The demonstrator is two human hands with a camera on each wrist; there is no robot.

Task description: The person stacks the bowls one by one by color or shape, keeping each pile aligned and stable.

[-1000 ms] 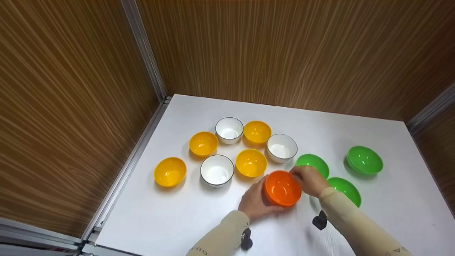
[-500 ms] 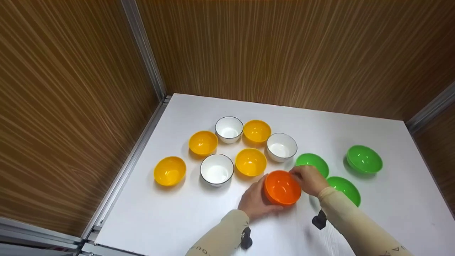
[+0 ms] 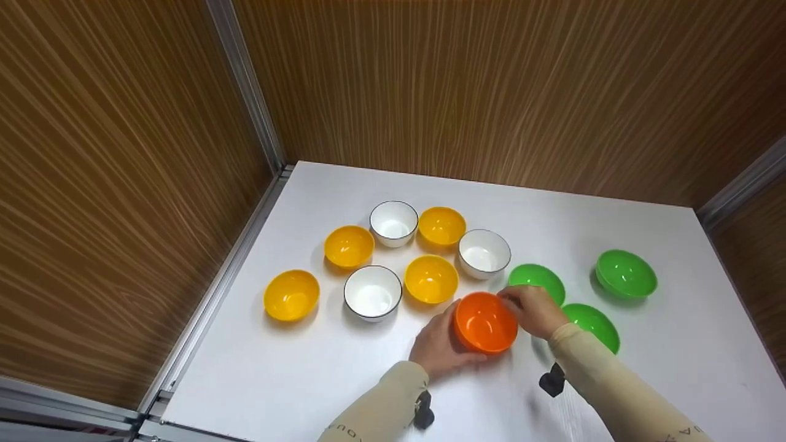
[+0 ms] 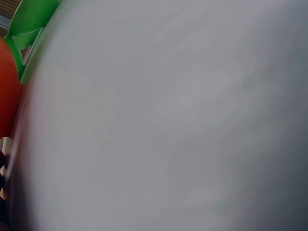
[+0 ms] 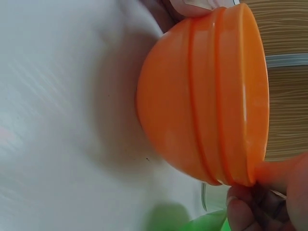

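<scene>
A nested stack of orange bowls (image 3: pixel 486 323) is between both hands near the front of the table. In the right wrist view, layered rims show on the orange stack (image 5: pixel 202 101). My left hand (image 3: pixel 437 348) cups the stack from the left, thumb along its near side. My right hand (image 3: pixel 534 310) pinches the rim at the right between thumb and fingers, as the right wrist view shows. Whether the base touches the table cannot be told. The left wrist view catches only an edge of the orange stack (image 4: pixel 7 91).
Right of the stack are green bowls (image 3: pixel 625 274), two of them close by the right hand and forearm. Several yellow bowls (image 3: pixel 431 279) and three white bowls (image 3: pixel 373 293) with dark rims stand behind and left. Wood-grain walls (image 3: pixel 466 92) bound the white table (image 3: pixel 270 380).
</scene>
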